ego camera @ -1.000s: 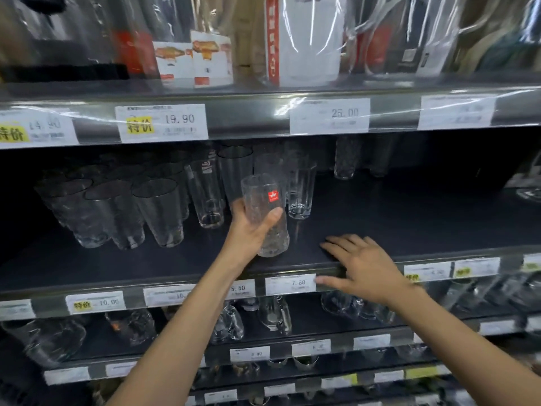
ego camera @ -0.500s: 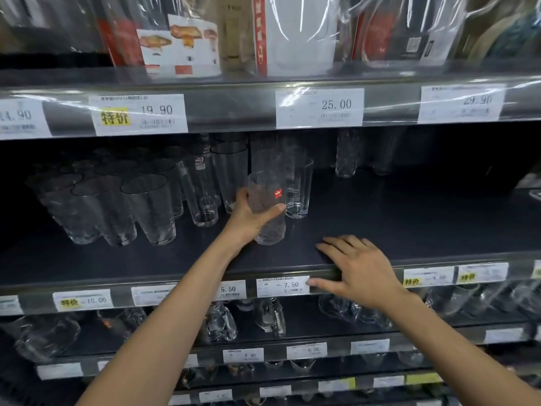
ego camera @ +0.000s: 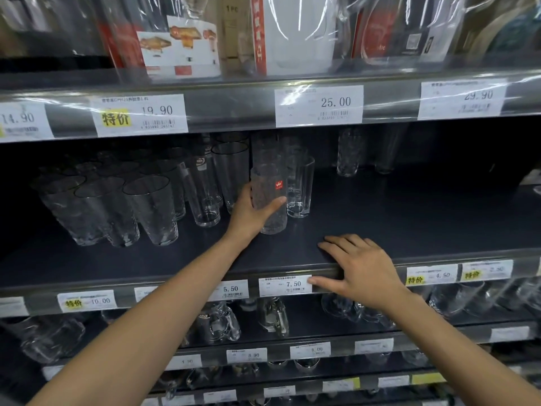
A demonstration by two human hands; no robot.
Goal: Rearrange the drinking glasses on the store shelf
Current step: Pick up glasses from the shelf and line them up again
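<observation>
Left hand grips a tall textured glass, thumb across the front, fingers curled round the back. Glass is upright, long axis vertical, mouth up, red sticker facing out. Its base is at the dark shelf; can't tell if touching. It sits mid-shelf, just beside a ribbed glass on its right and in front of taller plain tumblers. Cluster of wide tumblers stands well to the left. Right hand lies flat on the shelf's front edge, fingers straight and slightly spread, thumb on the 7.50 price tag.
</observation>
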